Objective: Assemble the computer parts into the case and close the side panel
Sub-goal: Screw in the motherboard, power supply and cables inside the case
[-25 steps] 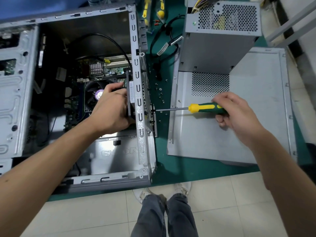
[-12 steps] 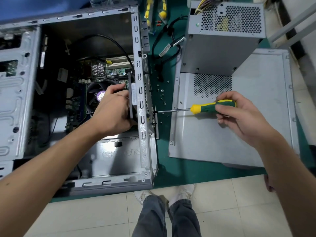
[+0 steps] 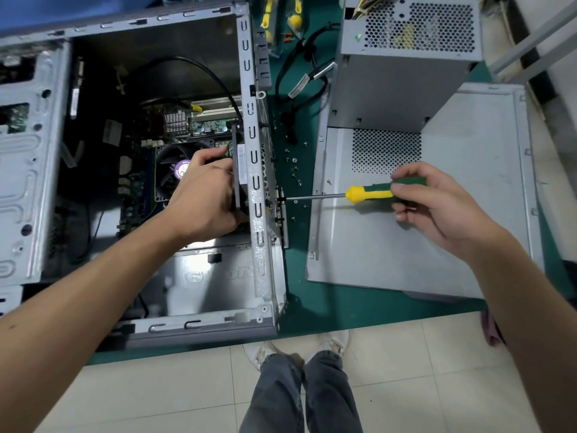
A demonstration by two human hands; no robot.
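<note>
An open grey computer case [image 3: 254, 276] lies on its side on the green mat, motherboard and black CPU fan [image 3: 170, 170] visible inside. My left hand [image 3: 206, 198] reaches into the case and grips a black rear fan [image 3: 237, 157] against the case's back wall. My right hand [image 3: 437, 204] holds a green and yellow screwdriver [image 3: 368, 192]; its shaft runs left and its tip meets a screw on the outside of that back wall. The grey side panel [image 3: 468, 232] lies flat to the right. A power supply [image 3: 402, 64] stands on the panel's far end.
Several small screws [image 3: 295, 170] lie scattered on the green mat [image 3: 312, 310] between case and panel. Black cables [image 3: 299, 76] and yellow-handled tools [image 3: 268, 20] lie at the back. A drive cage [image 3: 22, 157] sits at the left. Tiled floor and my shoes are below the table edge.
My right hand has shifted its fingers along the screwdriver handle, turning it, while the tip stays at the same screw. My left hand keeps its hold on the fan.
</note>
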